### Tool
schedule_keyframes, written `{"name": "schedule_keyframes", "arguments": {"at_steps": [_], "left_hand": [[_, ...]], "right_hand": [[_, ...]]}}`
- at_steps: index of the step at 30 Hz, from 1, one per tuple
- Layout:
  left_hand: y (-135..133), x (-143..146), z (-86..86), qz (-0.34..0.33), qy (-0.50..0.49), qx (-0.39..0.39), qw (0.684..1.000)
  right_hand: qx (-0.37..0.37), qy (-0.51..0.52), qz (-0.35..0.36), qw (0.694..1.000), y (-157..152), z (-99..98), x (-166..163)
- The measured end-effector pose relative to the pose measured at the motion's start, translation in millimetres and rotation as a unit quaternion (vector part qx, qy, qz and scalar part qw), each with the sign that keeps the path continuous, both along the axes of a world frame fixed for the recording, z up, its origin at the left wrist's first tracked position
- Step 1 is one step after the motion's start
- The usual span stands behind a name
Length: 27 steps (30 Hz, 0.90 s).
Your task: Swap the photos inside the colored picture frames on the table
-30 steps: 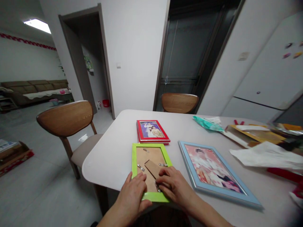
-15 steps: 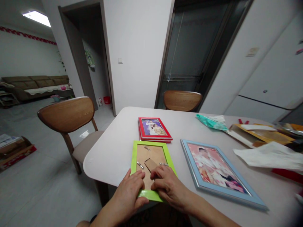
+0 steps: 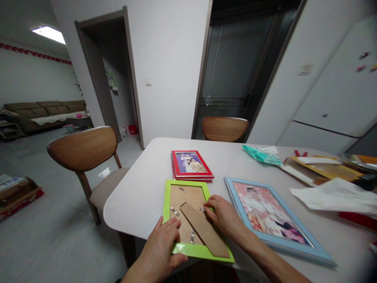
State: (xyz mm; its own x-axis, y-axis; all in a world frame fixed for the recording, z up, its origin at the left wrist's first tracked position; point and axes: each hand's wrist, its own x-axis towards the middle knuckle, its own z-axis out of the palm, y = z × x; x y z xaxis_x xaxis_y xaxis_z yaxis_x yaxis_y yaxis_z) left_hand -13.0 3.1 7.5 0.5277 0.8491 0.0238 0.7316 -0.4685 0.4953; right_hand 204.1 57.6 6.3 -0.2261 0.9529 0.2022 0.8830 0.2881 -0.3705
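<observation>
A lime-green picture frame [image 3: 203,254] lies face down near the table's front edge, its brown backing board [image 3: 190,196] showing. A brown stand leg [image 3: 203,232] slants across the backing. Small metal clips sit along its sides, among them a top clip [image 3: 183,189], a left clip [image 3: 174,211] and a bottom clip [image 3: 192,237]. My left hand [image 3: 165,243] grips the frame's lower left corner, fingers together on top and thumb at the lower edge. At the right side, my right hand [image 3: 222,214] has its fingers bent and closed at the right clip [image 3: 202,209], partly hiding it.
Beyond the green frame lies a stack of red picture frames [image 3: 193,163]. To the right is a large light-blue picture frame [image 3: 279,212]. Farther right are teal plastic wrapping [image 3: 262,155], white packing [image 3: 335,194] and a cardboard envelope [image 3: 321,167]. Wooden chairs [image 3: 85,149] stand around the table [image 3: 141,188].
My right hand has moved from the lower middle of the backing up and right to the right clip, uncovering the stand leg and bottom clip. My left hand stays at the corner.
</observation>
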Motion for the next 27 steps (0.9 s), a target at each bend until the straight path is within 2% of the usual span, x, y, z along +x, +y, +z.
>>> {"name": "schedule_keyframes", "arguments": {"at_steps": [9, 15, 20, 24, 27], "left_hand": [[-0.3, 1.3, 1.8, 0.001, 0.001, 0.003, 1.0], [-2.2, 2.1, -2.1, 0.011, -0.007, 0.019, 1.0], [-3.4, 2.0, -1.8, 0.014, -0.013, 0.014, 1.0], [-4.4, 0.8, -4.9, 0.009, -0.028, 0.023, 0.999], [-6.1, 0.1, -7.1, 0.007, -0.035, 0.031, 0.999]], "right_hand": [[0.005, -0.009, -0.005, 1.0, 4.6, -7.7, -3.2], [0.018, 0.009, 0.038, 0.999, 2.6, -9.0, 1.5], [0.021, 0.019, 0.039, 0.999, -3.3, -8.5, 5.2], [0.058, 0.042, 0.024, 0.997, -3.9, -3.0, -11.9], [0.037, 0.032, 0.086, 0.995, -0.8, 2.6, -39.4]]}}
